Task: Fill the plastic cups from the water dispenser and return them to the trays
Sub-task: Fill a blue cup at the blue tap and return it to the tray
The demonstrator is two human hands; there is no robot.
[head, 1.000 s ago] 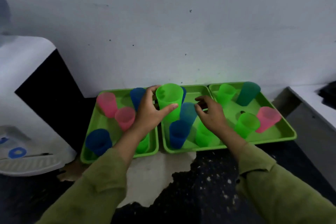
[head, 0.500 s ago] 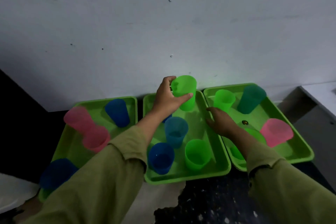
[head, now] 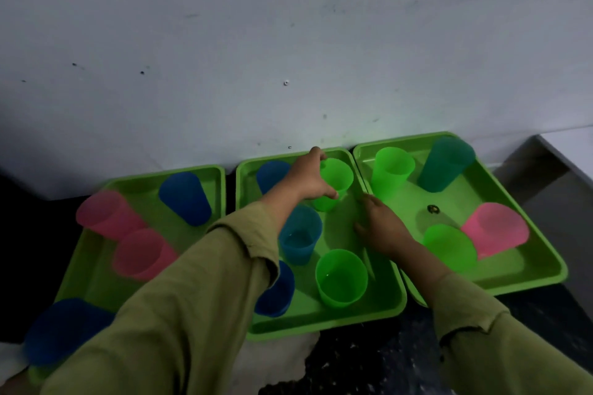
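Left hand (head: pixel 309 181) grips the green cup (head: pixel 337 181) round its wall at the back right of the middle tray (head: pixel 321 324). The cup is upright, long axis vertical, mouth up. Right hand (head: pixel 382 228) lies at that tray's right rim, fingers blurred but apparently relaxed and holding nothing.

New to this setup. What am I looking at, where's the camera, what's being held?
No machine here: one wide-angle camera on a person's head looks down at their two bare hands. Three bright green plastic trays sit against a pale wall: left tray, middle tray, right tray. They carry translucent plastic cups in pink, blue, green and teal. The left hand grips a bright green plastic cup at the back of the middle tray. The right hand holds nothing and lies by the rim between the middle and right trays.
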